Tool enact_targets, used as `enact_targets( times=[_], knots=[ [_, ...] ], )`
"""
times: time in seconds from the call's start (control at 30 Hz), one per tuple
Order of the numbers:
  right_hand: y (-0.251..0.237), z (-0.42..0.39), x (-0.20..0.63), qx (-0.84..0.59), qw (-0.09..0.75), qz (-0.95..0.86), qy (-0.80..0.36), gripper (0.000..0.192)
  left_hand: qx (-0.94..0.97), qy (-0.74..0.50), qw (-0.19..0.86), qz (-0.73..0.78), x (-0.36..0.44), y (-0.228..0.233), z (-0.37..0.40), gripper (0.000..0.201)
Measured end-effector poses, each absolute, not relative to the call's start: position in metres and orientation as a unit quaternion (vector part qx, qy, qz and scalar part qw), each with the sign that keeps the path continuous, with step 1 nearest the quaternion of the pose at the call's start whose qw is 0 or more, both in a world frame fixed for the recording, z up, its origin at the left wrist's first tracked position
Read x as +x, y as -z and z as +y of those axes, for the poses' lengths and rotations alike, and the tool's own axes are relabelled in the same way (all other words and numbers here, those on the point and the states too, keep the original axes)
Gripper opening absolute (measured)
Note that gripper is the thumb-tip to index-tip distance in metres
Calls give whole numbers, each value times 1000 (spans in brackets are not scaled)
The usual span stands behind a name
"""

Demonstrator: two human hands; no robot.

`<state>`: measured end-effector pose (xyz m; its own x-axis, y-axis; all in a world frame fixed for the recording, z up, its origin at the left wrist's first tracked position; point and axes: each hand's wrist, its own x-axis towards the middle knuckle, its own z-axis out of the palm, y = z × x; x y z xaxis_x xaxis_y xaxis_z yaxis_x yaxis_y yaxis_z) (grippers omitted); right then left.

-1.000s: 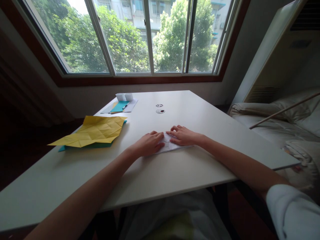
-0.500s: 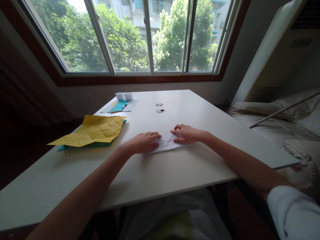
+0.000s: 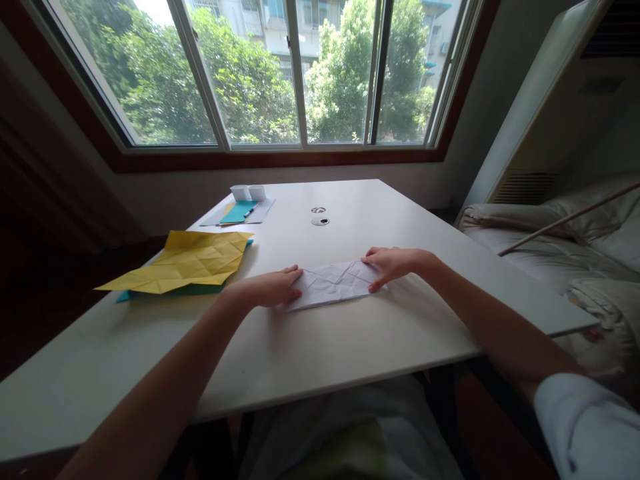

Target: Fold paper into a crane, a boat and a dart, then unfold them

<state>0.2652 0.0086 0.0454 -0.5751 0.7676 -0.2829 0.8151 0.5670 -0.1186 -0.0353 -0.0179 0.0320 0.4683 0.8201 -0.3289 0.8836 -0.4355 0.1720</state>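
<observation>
A sheet of white paper (image 3: 333,283), folded into a long strip with crease lines across it, lies on the table in front of me. My left hand (image 3: 277,287) holds its left end, fingers at the far corner and thumb nearer to me. At the opposite end, my right hand (image 3: 393,265) grips the paper the same way, its thumb on the near edge. The ends of the strip are partly hidden under my fingers.
Creased yellow paper (image 3: 200,260) lies over teal paper (image 3: 173,291) at the left. Farther back are two small white containers (image 3: 249,193), a teal sheet (image 3: 237,212) and a pen (image 3: 249,212). Round inserts (image 3: 320,221) sit mid-table; a sofa (image 3: 530,233) stands at right.
My hands have moved apart, the left one leftward and the right one rightward, from on top of the folded paper to its two ends. More of its creased surface shows.
</observation>
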Motion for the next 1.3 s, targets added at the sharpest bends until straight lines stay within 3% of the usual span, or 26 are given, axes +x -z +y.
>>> enact_targets(
  times=[0.17, 0.87, 1.03, 1.17, 1.3],
  knots=[
    [-46, 12, 271, 454, 117, 873, 130, 100, 840, 99, 161, 509, -35, -33, -18, 61],
    [-46, 12, 271, 456, 115, 876, 110, 87, 834, 145, 149, 511, -32, -44, -25, 64],
    [-41, 17, 275, 441, 84, 886, 117, 89, 879, 61, 79, 466, -31, -44, -25, 60],
    [-38, 21, 275, 419, 65, 898, 117, 96, 920, -19, 83, 383, -19, -44, -32, 54],
    [-39, 19, 274, 420, 51, 897, 133, 108, 921, -20, 80, 380, -9, -41, -37, 59]
  ],
)
